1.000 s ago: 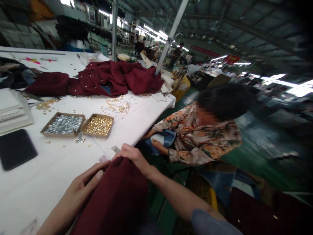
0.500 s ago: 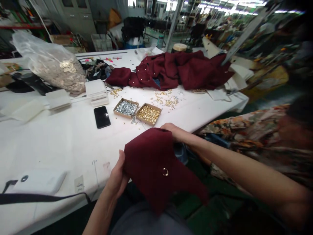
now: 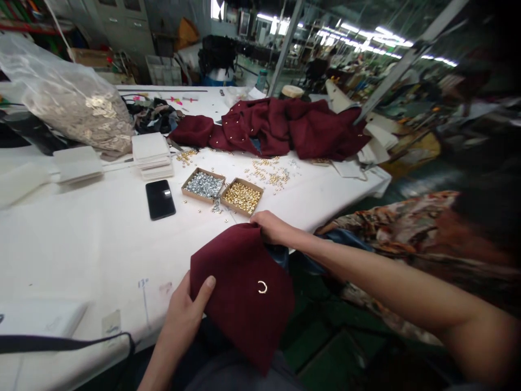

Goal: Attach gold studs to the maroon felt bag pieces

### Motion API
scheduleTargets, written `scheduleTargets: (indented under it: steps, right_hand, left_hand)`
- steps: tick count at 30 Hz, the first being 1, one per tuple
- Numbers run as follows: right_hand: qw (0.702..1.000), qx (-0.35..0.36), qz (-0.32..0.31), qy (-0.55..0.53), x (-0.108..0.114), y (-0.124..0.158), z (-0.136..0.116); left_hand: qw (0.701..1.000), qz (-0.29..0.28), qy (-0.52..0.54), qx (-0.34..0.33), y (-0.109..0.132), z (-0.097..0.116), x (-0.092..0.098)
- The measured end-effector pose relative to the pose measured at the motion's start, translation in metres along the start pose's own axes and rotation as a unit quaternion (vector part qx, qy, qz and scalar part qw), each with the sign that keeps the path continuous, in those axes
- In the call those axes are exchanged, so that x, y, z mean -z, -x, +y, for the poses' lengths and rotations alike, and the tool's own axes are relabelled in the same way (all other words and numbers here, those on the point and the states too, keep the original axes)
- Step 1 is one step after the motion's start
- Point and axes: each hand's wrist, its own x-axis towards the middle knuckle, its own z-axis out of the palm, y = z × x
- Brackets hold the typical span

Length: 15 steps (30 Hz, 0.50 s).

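A maroon piece of fabric hangs between my two hands at the table's front edge. On its face shows a gold-coloured ring-shaped fitting. My left hand grips the left side, thumb on top and the other fingers hidden behind the cloth. My right hand is closed on the upper right corner. Beyond the cloth stand two small cardboard trays, one holding silver-coloured metal pieces and one holding gold-coloured pieces.
A larger maroon fabric heap with small shiny studs lies farther back. Loose gold pieces are scattered before it. Left of the trays are a black phone, stacked white cards and a clear bag. Someone in patterned clothing is at the right.
My left thumb has come over onto the front of the maroon fabric. The cloth's right-hand flap now hangs closer in. The whole view has shifted slightly.
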Motion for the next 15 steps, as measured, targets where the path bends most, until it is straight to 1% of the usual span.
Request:
scheduleTargets:
  steps: [3,5,8,11,13,15]
  right_hand:
    - [1.0,-0.007,-0.003,0.011,-0.003,-0.007,0.003]
    - [1.0,-0.018,-0.007,0.015,-0.005,-0.01,0.003]
    - [0.999,-0.029,-0.014,0.02,-0.007,-0.013,0.006]
    - [0.999,-0.033,-0.024,0.02,-0.008,-0.014,0.014]
    - [0.999,-0.037,-0.034,0.018,-0.008,-0.015,0.02]
    - [0.998,-0.042,-0.041,0.018,-0.007,-0.016,0.023]
  left_hand:
    - [1.0,-0.02,0.013,0.007,0.0,-0.001,0.004]
    - [0.999,-0.023,0.025,0.014,0.001,-0.005,0.005]
    - [0.997,-0.029,0.07,0.032,0.0,-0.014,0.006]
    - [0.99,-0.033,0.119,0.065,-0.002,-0.022,0.007]
    - [0.989,-0.027,0.123,0.082,-0.004,-0.024,0.008]
    - [0.991,-0.022,0.105,0.082,-0.005,-0.022,0.009]
